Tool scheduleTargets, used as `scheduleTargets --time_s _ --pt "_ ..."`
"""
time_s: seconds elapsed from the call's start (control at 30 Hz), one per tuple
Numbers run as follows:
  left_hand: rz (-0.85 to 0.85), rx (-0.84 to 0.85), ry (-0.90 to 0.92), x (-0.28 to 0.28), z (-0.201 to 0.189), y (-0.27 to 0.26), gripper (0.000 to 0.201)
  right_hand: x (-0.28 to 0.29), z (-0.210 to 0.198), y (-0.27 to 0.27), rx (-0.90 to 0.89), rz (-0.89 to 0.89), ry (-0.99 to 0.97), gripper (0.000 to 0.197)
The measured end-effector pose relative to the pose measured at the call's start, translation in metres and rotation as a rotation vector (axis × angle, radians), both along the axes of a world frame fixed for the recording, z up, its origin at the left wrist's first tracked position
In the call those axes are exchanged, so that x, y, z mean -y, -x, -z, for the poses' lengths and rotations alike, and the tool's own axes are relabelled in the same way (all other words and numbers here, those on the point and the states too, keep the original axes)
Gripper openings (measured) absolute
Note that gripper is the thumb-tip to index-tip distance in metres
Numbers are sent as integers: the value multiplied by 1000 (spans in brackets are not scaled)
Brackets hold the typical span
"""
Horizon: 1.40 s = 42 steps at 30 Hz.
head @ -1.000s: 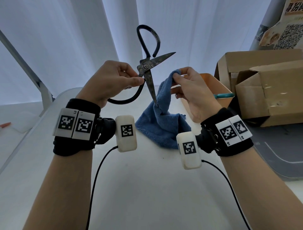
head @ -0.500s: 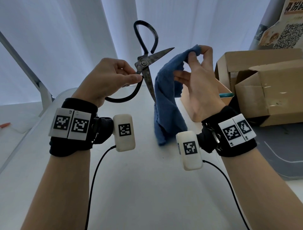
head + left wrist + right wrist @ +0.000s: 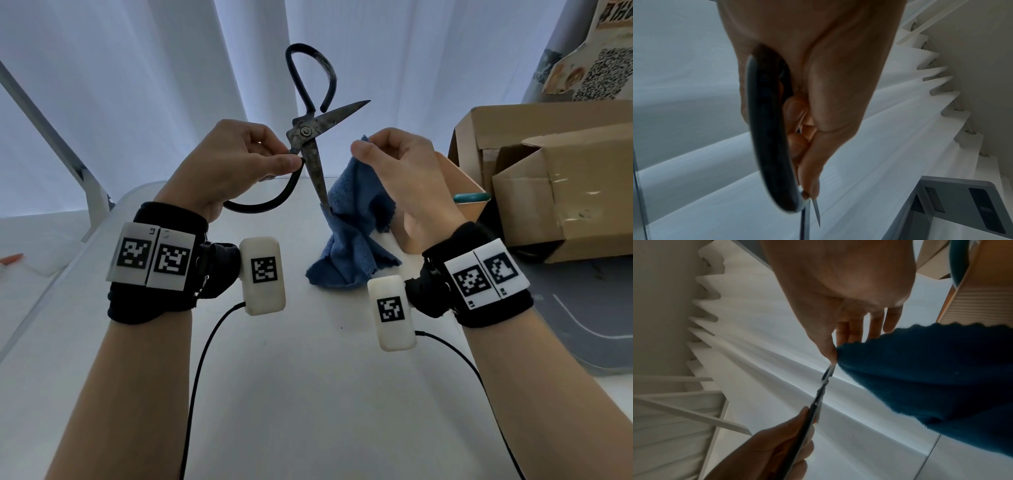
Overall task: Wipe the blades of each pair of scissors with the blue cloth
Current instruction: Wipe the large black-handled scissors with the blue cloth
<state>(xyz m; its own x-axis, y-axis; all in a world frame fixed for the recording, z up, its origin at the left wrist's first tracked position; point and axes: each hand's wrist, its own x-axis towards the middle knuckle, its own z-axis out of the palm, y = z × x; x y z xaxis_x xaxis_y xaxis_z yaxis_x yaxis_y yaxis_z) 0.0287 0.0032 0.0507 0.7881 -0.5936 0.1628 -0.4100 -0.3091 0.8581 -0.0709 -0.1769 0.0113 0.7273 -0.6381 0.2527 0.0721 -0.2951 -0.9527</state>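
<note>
A pair of old black-handled scissors (image 3: 310, 140) stands spread wide above the table. One rusty blade points down, the other up and to the right. My left hand (image 3: 239, 164) grips the lower handle loop (image 3: 768, 138) near the pivot, thumb and fingers curled round it. My right hand (image 3: 394, 164) pinches a top corner of the blue cloth (image 3: 352, 236) between thumb and fingers. The cloth (image 3: 931, 386) hangs to the right of the downward blade, whose tip touches its folds. Its lower end lies bunched on the table.
An orange bin (image 3: 469, 205) with a teal ring handle (image 3: 471, 197) at its rim stands behind my right hand. Brown cardboard boxes (image 3: 561, 192) stand at the right, a grey tray (image 3: 582, 308) in front of them. White curtains hang behind the white table (image 3: 308, 394).
My right hand has come down and to the left with the cloth, from beside the upper blade to beside the lower one. The cloth's end lies on the table again. The scissors have hardly moved.
</note>
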Motion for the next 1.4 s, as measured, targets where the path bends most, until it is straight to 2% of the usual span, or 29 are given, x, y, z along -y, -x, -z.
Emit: scheduleTargets --time_s 0.13,0.27,0.4,0.53,0.6,0.77,0.97,1.4 --pt "7 7 2 1 1 0 17 -3 0 0 10 -34 -45 18" --pt "20 13 5 3 2 1 19 -7 -4 6 128 -301 -321 14" --pt "46 18 4 5 3 3 20 -10 -6 7 161 -445 -431 10" --pt "77 21 7 7 2 5 18 -9 -4 4 166 -439 -500 25" --pt "88 24 8 8 2 7 17 -8 -1 3 168 -434 -499 26" --pt "117 38 -8 10 3 9 14 -9 0 3 126 -352 -510 5" --pt "138 51 -26 12 4 9 15 -12 2 1 30 -265 -406 29" --pt "163 58 -51 17 8 11 15 -9 2 0 36 -258 -519 34"
